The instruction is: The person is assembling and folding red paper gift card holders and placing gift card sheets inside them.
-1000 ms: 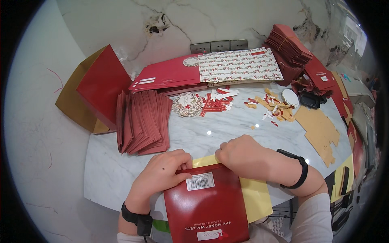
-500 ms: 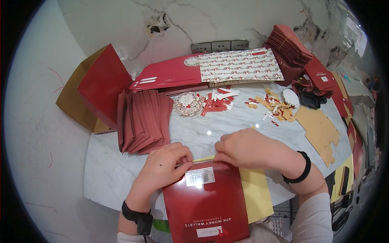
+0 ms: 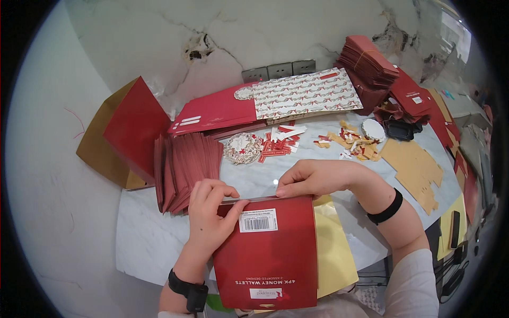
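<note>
A flat red card package (image 3: 263, 252) with a white barcode label lies before me, its printing upside down to me. My left hand (image 3: 212, 212) grips the package's far left corner, thumb on top and fingers curled. At the far right corner, the fingertips of my right hand (image 3: 307, 179) are pinched on the edge. Between the two hands runs a thin, pale, shiny strip (image 3: 256, 199) along that edge; what it is made of I cannot tell. Under the package, sticking out to the right, is a yellow sheet (image 3: 335, 244).
A row of dark red folded wallets (image 3: 188, 167) stands at left beside an opened red-and-brown card box (image 3: 137, 124). Patterned card (image 3: 307, 95) lies at the back. Round tags (image 3: 243, 148), small red-and-white labels (image 3: 280, 144), paper scraps (image 3: 352, 139) and brown card (image 3: 412, 167) lie beyond my hands.
A yellow strip seen between my hands along the package's far edge no longer shows there. The package sits slightly higher in view, and my right hand has lifted a little with its fingers pinched.
</note>
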`<state>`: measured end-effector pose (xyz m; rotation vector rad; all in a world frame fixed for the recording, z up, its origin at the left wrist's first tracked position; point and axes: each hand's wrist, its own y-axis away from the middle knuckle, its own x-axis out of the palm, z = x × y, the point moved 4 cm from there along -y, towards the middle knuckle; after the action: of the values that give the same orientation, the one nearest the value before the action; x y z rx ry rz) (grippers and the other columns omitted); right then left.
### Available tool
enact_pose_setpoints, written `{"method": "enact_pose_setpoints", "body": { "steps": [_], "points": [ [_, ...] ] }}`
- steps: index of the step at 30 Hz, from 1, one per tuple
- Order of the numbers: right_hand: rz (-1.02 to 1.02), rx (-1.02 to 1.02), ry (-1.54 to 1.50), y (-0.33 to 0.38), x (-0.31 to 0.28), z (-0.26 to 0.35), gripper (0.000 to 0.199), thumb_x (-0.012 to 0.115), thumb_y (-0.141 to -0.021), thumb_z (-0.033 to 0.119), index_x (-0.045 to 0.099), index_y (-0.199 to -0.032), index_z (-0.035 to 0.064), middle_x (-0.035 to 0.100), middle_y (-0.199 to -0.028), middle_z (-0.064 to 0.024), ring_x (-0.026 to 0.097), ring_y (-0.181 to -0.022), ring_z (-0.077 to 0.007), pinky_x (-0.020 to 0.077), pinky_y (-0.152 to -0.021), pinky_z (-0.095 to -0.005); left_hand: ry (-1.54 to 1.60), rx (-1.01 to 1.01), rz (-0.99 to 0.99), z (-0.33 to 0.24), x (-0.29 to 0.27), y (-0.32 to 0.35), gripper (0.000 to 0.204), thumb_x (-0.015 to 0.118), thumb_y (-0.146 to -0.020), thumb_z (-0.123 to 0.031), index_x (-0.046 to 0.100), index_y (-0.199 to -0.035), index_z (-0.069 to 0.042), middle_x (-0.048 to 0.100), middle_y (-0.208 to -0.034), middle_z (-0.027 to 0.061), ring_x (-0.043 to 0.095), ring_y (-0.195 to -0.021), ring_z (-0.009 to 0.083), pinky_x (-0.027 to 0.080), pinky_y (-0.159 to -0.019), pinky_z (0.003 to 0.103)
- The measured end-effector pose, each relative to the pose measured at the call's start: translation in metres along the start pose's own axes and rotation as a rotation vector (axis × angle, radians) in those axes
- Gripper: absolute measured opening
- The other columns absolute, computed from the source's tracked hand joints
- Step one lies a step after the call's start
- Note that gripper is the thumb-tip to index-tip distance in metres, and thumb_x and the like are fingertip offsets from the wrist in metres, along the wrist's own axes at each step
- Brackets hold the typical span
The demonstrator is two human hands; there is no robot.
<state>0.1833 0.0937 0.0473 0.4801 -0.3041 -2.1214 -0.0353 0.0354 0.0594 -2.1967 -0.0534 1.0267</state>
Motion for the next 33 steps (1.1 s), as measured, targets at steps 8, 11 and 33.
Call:
{"method": "enact_pose_setpoints", "body": {
  "steps": [8,11,33],
  "points": [
    [0.041,0.001,-0.028,-0.009,0.009,-0.004,0.032,0.059,-0.102,0.038,0.07,-0.103,0.0079,0.062,-0.079,0.007,0.053,-0.065,-0.0017,0.0423,-0.054,-0.0196,-0.175,0.257,0.077,-0.028,0.002,0.006,0.029,0.086,-0.068,-0.032,0.072,-0.086,-0.014,0.058,-0.083,-0.0013,0.054,-0.082,0.0194,0.036,-0.079,0.037],
    [0.031,-0.009,-0.091,-0.01,0.009,-0.004,0.033,0.058,-0.102,0.038,0.071,-0.101,0.007,0.063,-0.078,0.005,0.056,-0.065,-0.0044,0.0469,-0.056,-0.0215,-0.176,0.225,0.116,-0.027,0.004,0.005,0.038,0.087,-0.067,-0.036,0.072,-0.093,-0.012,0.058,-0.088,0.0006,0.055,-0.086,0.0219,0.037,-0.081,0.038],
    [0.313,-0.112,-0.342,0.002,0.0,-0.008,0.026,0.068,-0.097,0.017,0.064,-0.118,0.0023,0.068,-0.102,-0.0029,0.066,-0.091,-0.0081,0.0599,-0.081,-0.0255,0.008,0.066,0.182,-0.03,0.011,0.011,0.04,0.088,-0.066,-0.025,0.056,-0.084,-0.01,0.052,-0.088,0.0048,0.049,-0.086,0.0266,0.036,-0.079,0.039]
  ]
}}
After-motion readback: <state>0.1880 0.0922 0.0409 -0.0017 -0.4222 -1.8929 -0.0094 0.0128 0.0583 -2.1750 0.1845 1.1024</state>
